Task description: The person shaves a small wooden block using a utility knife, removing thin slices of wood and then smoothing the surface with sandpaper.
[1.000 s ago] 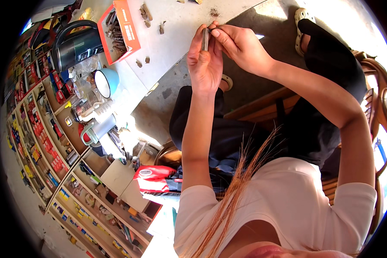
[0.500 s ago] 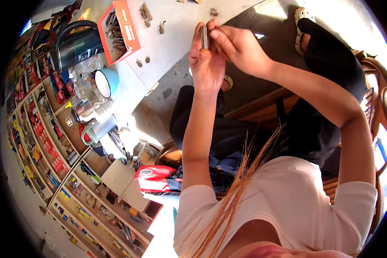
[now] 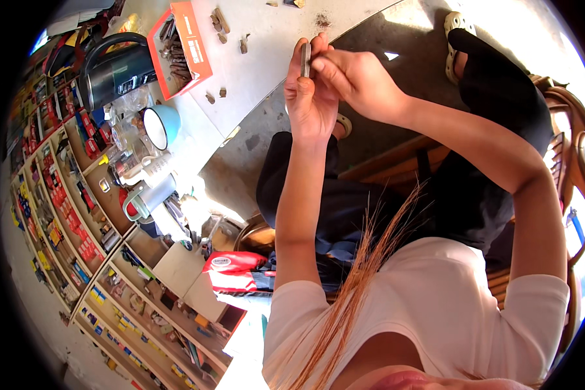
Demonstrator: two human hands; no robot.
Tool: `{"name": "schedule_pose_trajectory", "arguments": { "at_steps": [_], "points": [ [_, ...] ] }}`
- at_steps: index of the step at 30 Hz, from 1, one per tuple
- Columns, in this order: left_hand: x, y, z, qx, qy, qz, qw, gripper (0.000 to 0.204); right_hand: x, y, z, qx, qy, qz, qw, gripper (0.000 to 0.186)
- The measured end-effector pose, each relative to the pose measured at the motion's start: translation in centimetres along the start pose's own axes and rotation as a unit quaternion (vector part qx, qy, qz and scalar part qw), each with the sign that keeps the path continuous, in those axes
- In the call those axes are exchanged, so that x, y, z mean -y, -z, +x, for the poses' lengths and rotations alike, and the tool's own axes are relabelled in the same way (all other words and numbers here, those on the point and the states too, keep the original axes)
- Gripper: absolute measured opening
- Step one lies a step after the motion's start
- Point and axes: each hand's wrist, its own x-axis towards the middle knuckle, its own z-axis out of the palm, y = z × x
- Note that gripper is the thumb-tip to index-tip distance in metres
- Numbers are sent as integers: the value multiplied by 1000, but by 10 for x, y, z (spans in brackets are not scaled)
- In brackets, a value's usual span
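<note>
Both my hands are raised in front of me over the edge of a white table (image 3: 266, 65). My left hand (image 3: 309, 104) holds a small flat grey metal piece (image 3: 305, 60) upright between thumb and fingers. My right hand (image 3: 357, 81) pinches the same piece at its upper end with the fingertips. My legs in dark trousers and a light sandal (image 3: 454, 23) show below the hands.
An open orange box (image 3: 182, 42) of small brown metal parts lies on the table, with several loose parts (image 3: 220, 19) beside it. A dark kettle (image 3: 114, 71), a blue mug (image 3: 159, 127) and jars stand at the left. Stocked shelves (image 3: 65, 214) run along the left; a wooden chair (image 3: 565, 123) is at the right.
Both hands shifted a little lower and to the left together, still pinching the metal piece. Nothing else moved.
</note>
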Motion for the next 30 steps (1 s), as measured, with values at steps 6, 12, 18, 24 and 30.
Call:
{"name": "schedule_pose_trajectory", "arguments": {
  "at_steps": [6,12,18,24,30],
  "points": [
    [0,0,-1,7,-7,-6,1000,61,5,5,5,7,-5,-27,1000,32],
    [0,-8,2,-6,-3,-12,1000,62,2,10,13,14,-37,-22,999,30],
    [0,1,-1,-14,11,-27,999,61,3,8,8,13,-19,-33,999,29],
    [-1,-4,1,-3,4,-28,1000,64,4,8,8,33,-54,-19,998,29],
    [2,-2,3,-20,23,-51,998,63,-4,7,12,0,-75,6,997,36]
  ]
}}
